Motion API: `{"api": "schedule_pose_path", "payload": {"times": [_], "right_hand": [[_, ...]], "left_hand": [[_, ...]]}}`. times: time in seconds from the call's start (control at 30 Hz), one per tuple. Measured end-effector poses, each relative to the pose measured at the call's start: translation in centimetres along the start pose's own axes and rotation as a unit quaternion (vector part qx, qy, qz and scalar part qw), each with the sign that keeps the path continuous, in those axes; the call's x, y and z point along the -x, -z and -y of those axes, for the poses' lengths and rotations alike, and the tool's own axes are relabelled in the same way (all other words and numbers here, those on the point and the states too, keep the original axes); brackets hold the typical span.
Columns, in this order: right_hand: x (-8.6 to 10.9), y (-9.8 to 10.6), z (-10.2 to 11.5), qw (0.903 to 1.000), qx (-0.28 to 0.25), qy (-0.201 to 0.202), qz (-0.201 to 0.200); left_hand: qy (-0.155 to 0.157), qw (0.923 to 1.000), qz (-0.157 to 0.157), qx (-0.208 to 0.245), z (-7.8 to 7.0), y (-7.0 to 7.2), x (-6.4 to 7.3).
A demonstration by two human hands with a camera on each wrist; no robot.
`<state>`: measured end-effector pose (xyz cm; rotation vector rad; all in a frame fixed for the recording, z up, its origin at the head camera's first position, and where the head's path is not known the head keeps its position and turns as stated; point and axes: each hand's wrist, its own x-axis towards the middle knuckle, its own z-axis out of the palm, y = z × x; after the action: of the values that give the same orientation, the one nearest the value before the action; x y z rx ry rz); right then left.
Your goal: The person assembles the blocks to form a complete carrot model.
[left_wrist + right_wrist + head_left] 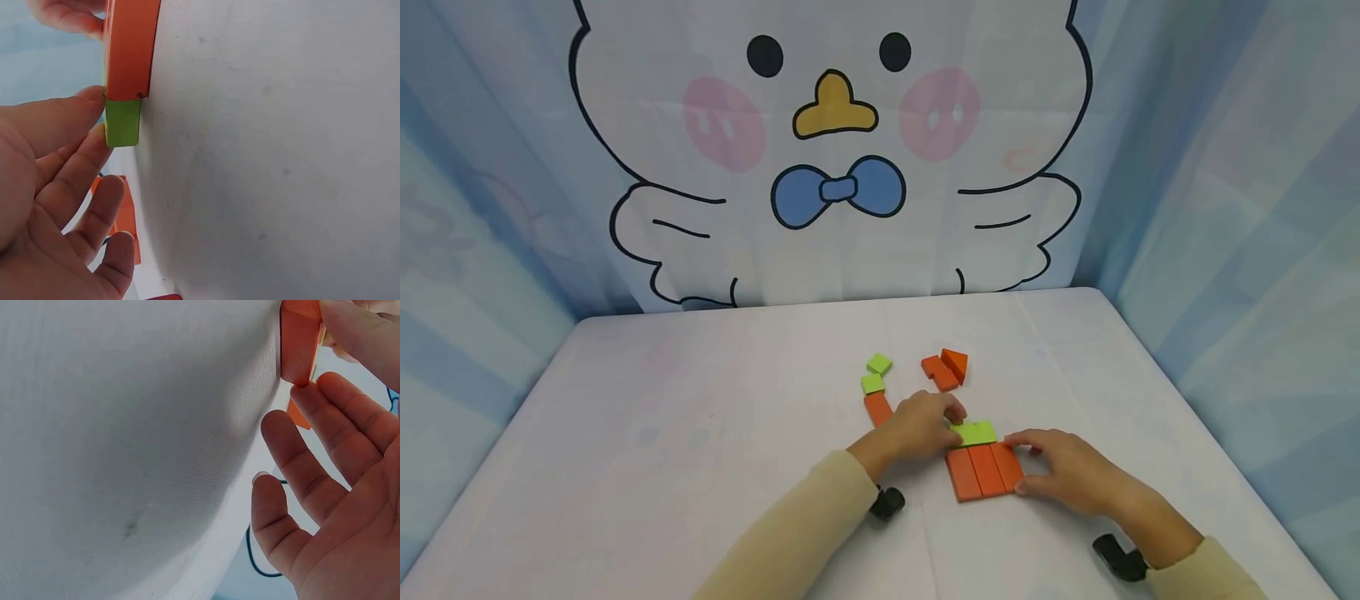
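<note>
Three orange rectangular blocks [977,477] lie side by side on the white table, with a green block [979,432] laid along their far edge. My left hand [919,427] pinches the left end of the green block between thumb and fingers. In the left wrist view that green block [123,123] sits flush against an orange block [130,56], and the other fingers are spread loosely. From the right, my right hand [1075,473] holds the outermost orange block at its far and near corners. The right wrist view shows fingertips right at this orange block [299,350].
Behind my left hand lie two small green blocks [879,363] and an orange block [876,406], partly covered by the hand. Further back are a notched orange piece [939,373] and an orange triangular block [956,363]. Blue curtains [1247,250] border the table.
</note>
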<state>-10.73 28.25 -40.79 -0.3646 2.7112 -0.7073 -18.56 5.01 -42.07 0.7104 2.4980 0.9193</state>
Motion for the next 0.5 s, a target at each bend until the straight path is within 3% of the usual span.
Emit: {"api": "schedule_pose_path", "payload": {"times": [0.5], "right_hand": [[0.05,0.05,-0.04,1.0000,0.002,0.007,-0.001]], "left_hand": [[0.004,1.0000,0.004,-0.002,-0.15,-0.05,0.15]]}}
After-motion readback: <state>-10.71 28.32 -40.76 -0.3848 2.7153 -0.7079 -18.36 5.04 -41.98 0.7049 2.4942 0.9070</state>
